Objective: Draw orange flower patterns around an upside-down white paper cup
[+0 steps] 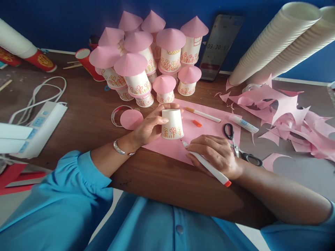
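Note:
My left hand (149, 127) is wrapped round an upturned white paper cup (172, 124) with small flowers drawn along its rim. The cup stands on a pink paper sheet (199, 134). My right hand (213, 153) grips a white marker with an orange end (209, 166), its tip just beside the cup's lower edge. A pink paper circle (131, 119) lies left of my left hand on the wooden table (89, 111).
Several decorated cups with pink cone roofs (146, 59) are piled at the back. Scissors (239, 146), a second marker (202, 114), its orange cap (197, 123) and a glue stick (244, 123) lie to the right. Pink offcuts (288, 115), stacked cups (277, 38), a phone (218, 45), a power strip (42, 125).

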`<state>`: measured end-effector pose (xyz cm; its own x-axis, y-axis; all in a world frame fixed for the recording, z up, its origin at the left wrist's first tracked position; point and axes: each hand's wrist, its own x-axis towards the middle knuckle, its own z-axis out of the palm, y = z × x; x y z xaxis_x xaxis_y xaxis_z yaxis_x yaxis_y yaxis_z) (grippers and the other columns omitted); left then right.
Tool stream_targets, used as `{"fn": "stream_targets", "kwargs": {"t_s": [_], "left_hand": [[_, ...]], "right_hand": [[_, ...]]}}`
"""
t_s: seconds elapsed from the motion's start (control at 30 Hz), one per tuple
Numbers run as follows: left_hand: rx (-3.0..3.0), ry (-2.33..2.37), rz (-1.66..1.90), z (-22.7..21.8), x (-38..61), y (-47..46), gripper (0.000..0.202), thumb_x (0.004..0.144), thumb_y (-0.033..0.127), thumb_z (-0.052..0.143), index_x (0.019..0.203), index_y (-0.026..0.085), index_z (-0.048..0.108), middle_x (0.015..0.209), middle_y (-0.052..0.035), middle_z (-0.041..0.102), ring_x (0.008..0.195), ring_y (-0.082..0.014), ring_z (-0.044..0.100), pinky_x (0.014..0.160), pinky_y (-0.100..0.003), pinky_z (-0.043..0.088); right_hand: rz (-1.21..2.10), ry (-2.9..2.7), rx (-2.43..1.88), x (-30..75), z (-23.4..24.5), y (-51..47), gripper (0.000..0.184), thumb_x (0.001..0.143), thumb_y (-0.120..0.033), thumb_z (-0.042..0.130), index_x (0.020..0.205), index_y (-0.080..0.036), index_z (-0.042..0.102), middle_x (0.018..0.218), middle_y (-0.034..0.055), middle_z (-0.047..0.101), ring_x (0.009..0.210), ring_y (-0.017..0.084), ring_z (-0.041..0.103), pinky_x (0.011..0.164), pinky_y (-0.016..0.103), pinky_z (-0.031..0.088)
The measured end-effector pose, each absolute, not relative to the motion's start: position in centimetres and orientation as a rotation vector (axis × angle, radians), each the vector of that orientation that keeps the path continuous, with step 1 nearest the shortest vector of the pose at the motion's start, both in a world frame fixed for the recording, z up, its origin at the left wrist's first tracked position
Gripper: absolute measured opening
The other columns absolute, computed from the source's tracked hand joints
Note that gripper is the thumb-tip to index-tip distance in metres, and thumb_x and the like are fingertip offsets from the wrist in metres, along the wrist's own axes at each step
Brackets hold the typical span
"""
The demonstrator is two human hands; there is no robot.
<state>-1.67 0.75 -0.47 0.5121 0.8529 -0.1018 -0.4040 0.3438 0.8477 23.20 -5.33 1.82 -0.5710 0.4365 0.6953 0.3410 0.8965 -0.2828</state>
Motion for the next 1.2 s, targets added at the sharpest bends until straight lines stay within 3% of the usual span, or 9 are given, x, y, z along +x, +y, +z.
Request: {"fn": "stream_targets", "kwargs": {"t_s": [0.13,0.37,0.67,1.2], "left_hand": [[0.919,0.631,0.851,-0.52,-1.75,0.73,0.045,0.083,0.035,0.08,0.124,0.023,0.069,0.122,-0.0088,0.074,0.102,-0.0251,0.07,0.085,-0.04,0.057],[0.982,0.707,0.845,-0.75,-1.43,0.71,0.059,0.074,0.041,0.099,0.117,0.025,0.063,0.112,-0.0043,0.071,0.097,-0.0203,0.069,0.082,-0.034,0.056],[0.976,0.624,0.879,-0.83,-1.14,0.68,0.058,0.077,0.039,0.1,0.121,0.028,0.065,0.143,-0.0085,0.071,0.132,-0.029,0.068,0.104,-0.041,0.057],[0.983,0.627,0.864,-0.3,-1.02,0.48,0.056,0.077,0.038,0.1,0.12,0.028,0.065,0.144,-0.0069,0.07,0.131,-0.0274,0.068,0.101,-0.038,0.058]], "right_hand": [[0.152,-2.24,-0.543,23.08,1.72,-5.41,0.025,0.099,-0.01,0.073,0.121,-0.017,0.065,0.089,0.0038,0.076,0.074,0.018,0.075,0.065,0.031,0.067],[0.15,-2.222,-0.527,22.94,1.44,-5.47,0.022,0.099,-0.009,0.073,0.119,-0.014,0.065,0.09,0.0053,0.076,0.074,0.018,0.074,0.064,0.031,0.066],[0.171,-2.228,-0.549,22.99,1.14,-5.41,0.024,0.101,-0.012,0.072,0.124,-0.017,0.065,0.093,0.0048,0.076,0.077,0.018,0.075,0.066,0.03,0.065],[0.183,-2.26,-0.573,22.76,1.21,-5.36,0.027,0.102,-0.014,0.072,0.127,-0.018,0.063,0.095,0.004,0.079,0.081,0.018,0.078,0.072,0.029,0.067]]}}
